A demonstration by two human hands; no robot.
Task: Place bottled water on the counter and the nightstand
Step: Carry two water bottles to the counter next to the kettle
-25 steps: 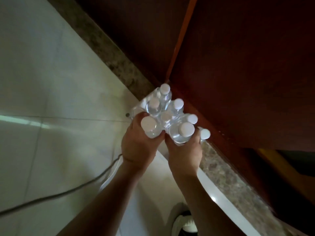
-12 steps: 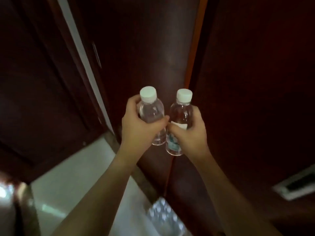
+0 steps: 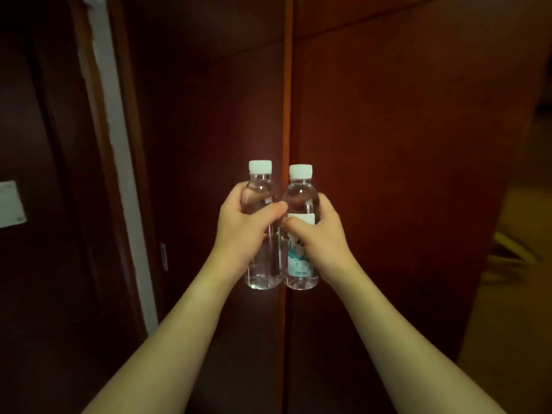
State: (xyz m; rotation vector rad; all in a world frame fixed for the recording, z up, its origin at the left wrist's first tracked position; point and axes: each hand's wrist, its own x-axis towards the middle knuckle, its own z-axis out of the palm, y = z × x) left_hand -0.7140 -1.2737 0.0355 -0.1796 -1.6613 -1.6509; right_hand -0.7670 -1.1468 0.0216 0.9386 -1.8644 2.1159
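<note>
I hold two small clear water bottles upright in front of me, side by side and touching. My left hand (image 3: 243,225) is wrapped around the left water bottle (image 3: 262,264), which has a white cap. My right hand (image 3: 321,231) grips the right water bottle (image 3: 301,265), white-capped with a white and blue label. Both bottles are at chest height before a dark wooden wall. No counter or nightstand is in view.
Dark red-brown wooden panels (image 3: 403,144) fill the view ahead, with a vertical seam (image 3: 287,85) behind the bottles. A pale door-frame strip (image 3: 116,144) runs down the left, beside a dark door with a small white sign (image 3: 10,204). A dim opening lies at far right.
I lifted two bottles out of the shrink-wrapped pack on the floor and raised them. My view has swung up from the floor to the wooden wall; the pack is out of sight.
</note>
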